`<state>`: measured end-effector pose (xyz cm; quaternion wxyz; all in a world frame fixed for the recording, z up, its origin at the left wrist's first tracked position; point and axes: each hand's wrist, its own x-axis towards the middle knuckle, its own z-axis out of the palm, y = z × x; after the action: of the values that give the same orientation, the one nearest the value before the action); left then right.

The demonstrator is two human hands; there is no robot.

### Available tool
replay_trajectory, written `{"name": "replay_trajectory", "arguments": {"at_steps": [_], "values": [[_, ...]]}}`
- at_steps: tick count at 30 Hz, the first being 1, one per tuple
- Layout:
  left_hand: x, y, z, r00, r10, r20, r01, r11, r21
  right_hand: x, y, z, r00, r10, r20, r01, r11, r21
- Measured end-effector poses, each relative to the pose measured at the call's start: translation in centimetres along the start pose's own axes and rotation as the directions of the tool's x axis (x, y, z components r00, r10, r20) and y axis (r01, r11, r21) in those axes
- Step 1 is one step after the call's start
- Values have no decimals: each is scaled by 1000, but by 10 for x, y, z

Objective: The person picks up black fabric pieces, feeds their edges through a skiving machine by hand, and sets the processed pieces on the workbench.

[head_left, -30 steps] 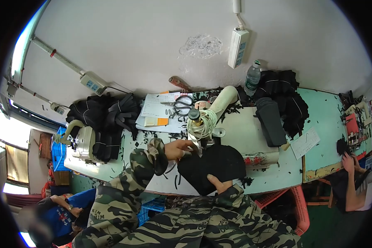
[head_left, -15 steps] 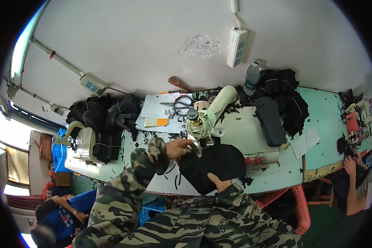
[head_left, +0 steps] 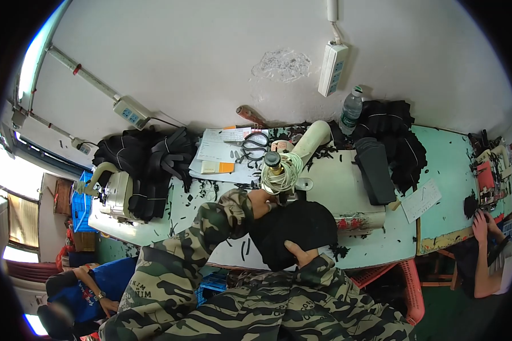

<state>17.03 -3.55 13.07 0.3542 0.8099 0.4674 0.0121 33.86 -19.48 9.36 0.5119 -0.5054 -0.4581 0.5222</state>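
Fabric: a black fabric piece (head_left: 296, 230) lies on the tabletop (head_left: 375, 244) directly below the sewing machine (head_left: 313, 142), near the front edge. The left hand (head_left: 261, 203) rests on the upper left edge of the piece, fingers tucked against the cloth just below a spool of white cord (head_left: 279, 173); whether it pinches the cloth cannot be told. The right hand (head_left: 298, 253) grips the lower edge, thumb laid on top. Scissors (head_left: 255, 145) lie on papers (head_left: 222, 153) behind the spool. A co-worker's hand (head_left: 480, 221) rests at the far right.
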Motion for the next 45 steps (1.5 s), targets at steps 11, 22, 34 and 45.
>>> {"name": "replay_trajectory", "arguments": {"at_steps": [11, 22, 34, 45], "values": [[-3, -8, 4, 999, 21, 35, -15, 988, -156, -4, 9, 5, 996, 86, -4, -86, 991, 100], [-19, -3, 3, 974, -159, 164, 194, 955, -225, -2, -23, -1, 993, 46, -113, -39, 997, 64], [-33, 30, -29, 958, -123, 260, 201, 932, -301, 2, -22, -5, 1000, 1, 7, -2, 994, 110], [-8, 33, -9, 987, -156, 24, 155, 987, 52, -4, 12, 6, 989, 150, 9, -145, 935, 324]]}}
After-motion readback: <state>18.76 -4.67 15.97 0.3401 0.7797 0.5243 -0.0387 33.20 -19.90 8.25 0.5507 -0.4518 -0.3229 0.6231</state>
